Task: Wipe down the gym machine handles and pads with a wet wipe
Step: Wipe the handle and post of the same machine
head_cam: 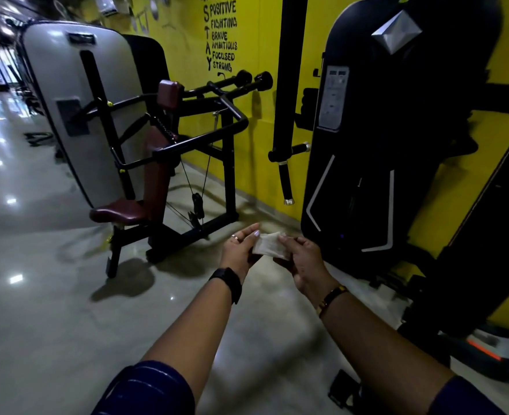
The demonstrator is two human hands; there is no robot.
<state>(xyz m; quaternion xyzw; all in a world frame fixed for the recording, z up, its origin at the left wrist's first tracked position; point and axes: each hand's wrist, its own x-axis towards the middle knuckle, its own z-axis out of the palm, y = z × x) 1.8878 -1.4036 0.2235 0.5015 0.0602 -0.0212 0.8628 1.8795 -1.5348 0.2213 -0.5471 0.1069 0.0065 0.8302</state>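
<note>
left hand (241, 250): fingers and thumb pinch left edge of wet wipe; black watch on the wrist
right hand (302, 262): fingers curled, pinching wipe's right edge; gold bracelet
wet wipe (269, 246): white, folded, held between both hands, above the floor
seat machine (157, 151): ahead-left of hands, maroon pads, black handles (247, 79) up top
black machine (382, 130): just right of hands, hanging grip (286, 181) ahead

Pinching a folded white wet wipe (269, 244) by opposite ends with left hand (239, 253) and right hand (304, 262), above the glossy floor (52, 295); standing near a maroon-padded gym machine (121, 211) beside the yellow wall (247, 130).
</note>
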